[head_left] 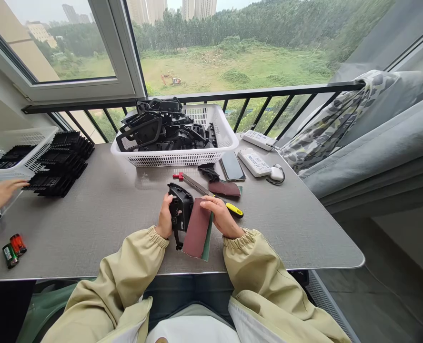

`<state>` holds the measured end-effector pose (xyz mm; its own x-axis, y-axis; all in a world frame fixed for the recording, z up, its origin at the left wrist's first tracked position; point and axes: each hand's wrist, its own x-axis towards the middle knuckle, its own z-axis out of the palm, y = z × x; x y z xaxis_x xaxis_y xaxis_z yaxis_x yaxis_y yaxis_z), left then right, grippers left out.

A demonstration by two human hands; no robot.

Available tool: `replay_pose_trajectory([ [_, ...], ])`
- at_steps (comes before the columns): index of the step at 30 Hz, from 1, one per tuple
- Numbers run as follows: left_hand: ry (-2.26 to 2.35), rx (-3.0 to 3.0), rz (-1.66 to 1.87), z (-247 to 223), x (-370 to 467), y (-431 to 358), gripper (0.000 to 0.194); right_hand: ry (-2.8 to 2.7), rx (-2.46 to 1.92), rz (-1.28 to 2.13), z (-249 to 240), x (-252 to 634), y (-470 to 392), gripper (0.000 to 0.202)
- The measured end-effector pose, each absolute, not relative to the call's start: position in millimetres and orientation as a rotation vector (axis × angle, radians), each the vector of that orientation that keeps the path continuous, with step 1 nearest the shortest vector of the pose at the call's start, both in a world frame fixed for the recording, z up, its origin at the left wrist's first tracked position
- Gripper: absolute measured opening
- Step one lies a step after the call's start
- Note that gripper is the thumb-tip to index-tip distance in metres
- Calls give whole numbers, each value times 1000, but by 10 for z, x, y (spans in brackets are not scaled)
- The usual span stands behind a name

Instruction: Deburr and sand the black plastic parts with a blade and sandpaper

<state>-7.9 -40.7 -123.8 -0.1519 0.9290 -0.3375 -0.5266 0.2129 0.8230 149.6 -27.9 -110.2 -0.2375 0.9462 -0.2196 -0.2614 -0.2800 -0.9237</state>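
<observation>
My left hand (165,218) is closed round the left side of a black plastic part (181,209), a housing with a narrow arm hanging from its lower end. In my right hand (225,216) is a folded sheet of sandpaper (197,231), reddish-brown on one face and green on the other. Its left edge overlaps the right side of the black part; whether the two touch I cannot tell. Just behind my right hand lies a flat file (199,186) with a yellow and black handle. A second piece of sandpaper (226,189) rests beside it.
A white basket (176,159) heaped with black parts stands by the window railing. To its right are a phone (233,166) and white power strips (254,162). At left, another person's hand (2,195) touches stacked black parts (59,164); batteries (14,250) lie nearer.
</observation>
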Motion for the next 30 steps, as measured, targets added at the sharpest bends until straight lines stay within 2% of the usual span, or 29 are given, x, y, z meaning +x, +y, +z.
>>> replay_pose_trajectory([
  [3, 1088, 468, 1358, -1221, -85, -397, 35, -990, -1031, 1725, -1081, 1501, -295, 20],
  [11, 1171, 439, 1338, -1280, -117, -369, 37, -878, -991, 1719, -1084, 1478, -295, 36],
  [17, 1201, 528, 1315, -1315, -72, -353, 40, -858, -1012, 1695, -1035, 1510, -288, 33],
  [22, 1103, 620, 1177, -1266, -37, -358, 55, -962, -1035, 1702, -1014, 1524, -297, 33],
  [30, 1074, 671, 987, -1238, -28, -397, 52, -1254, -1100, 1558, -1057, 1495, -312, 32],
])
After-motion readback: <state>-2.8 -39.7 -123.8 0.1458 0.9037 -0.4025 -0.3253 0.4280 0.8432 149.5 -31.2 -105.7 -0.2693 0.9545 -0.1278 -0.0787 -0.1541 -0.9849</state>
